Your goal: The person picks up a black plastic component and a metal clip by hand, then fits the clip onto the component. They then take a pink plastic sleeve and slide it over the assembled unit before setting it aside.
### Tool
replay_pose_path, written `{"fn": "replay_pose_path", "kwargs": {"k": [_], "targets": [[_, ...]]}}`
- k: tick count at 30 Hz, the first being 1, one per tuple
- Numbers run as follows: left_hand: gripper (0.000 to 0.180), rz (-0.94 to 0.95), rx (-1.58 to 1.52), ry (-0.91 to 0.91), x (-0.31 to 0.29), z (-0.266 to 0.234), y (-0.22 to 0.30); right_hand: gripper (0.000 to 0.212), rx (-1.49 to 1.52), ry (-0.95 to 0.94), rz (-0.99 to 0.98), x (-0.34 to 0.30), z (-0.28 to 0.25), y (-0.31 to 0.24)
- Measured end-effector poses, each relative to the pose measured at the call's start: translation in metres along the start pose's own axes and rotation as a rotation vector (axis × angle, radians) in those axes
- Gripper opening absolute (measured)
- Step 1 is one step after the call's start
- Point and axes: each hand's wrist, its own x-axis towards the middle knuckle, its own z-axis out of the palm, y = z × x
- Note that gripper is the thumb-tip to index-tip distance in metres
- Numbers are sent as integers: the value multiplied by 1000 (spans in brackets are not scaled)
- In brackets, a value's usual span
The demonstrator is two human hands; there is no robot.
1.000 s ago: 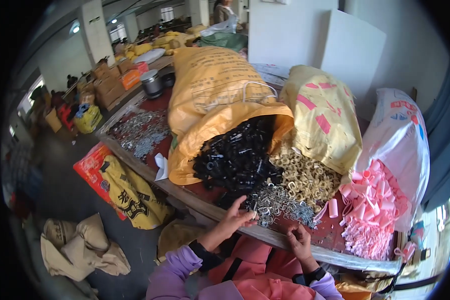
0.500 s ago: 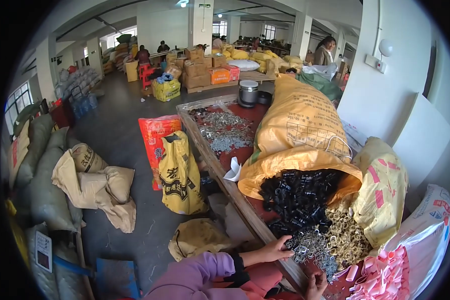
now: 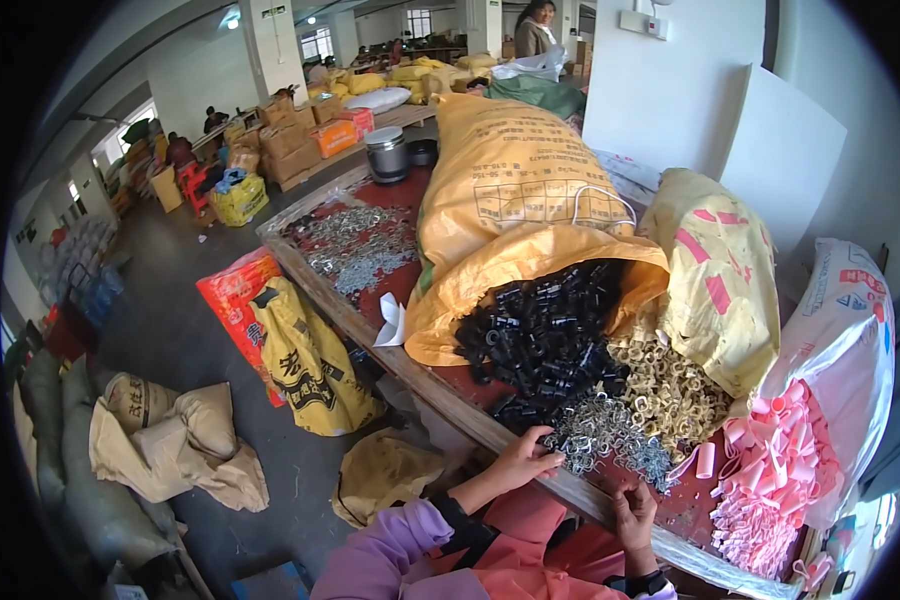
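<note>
My left hand (image 3: 522,462) rests at the table's wooden edge, fingers curled beside a heap of small silver metal rings or clips (image 3: 595,430). Whatever its fingertips may hold is too small to make out. To its right, my right hand (image 3: 635,515) is over the same edge with thumb and fingers drawn together, near the silver pieces; I cannot see what is between them. Behind the silver heap, black plastic clip-like parts (image 3: 540,330) spill from an orange woven sack (image 3: 530,170). Brass-coloured metal pieces (image 3: 675,390) lie beside them, at the mouth of a yellow sack (image 3: 720,270).
Pink plastic pieces (image 3: 775,470) are heaped at the right, by a white sack (image 3: 835,340). More silver pieces (image 3: 360,245) and a grey jar (image 3: 386,155) occupy the table's far end. Yellow (image 3: 315,365) and brown (image 3: 175,435) bags stand on the floor at left. A person (image 3: 535,30) stands far back.
The view has swung to the right, so the scene sits further left. My right hand shows more fully at the table edge. My left hand stays by the silver pieces.
</note>
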Motion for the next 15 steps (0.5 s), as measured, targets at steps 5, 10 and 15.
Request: {"fn": "replay_pose_path", "kwargs": {"k": [5, 10, 15], "targets": [[53, -31, -30, -1, -3, 2, 3, 9, 7, 12, -19, -4, 0, 5], [52, -66, -14, -21, -4, 0, 6, 9, 28, 7, -15, -4, 1, 0], [52, -44, -2, 0, -6, 2, 4, 9, 34, -11, 8, -6, 0, -1]]}}
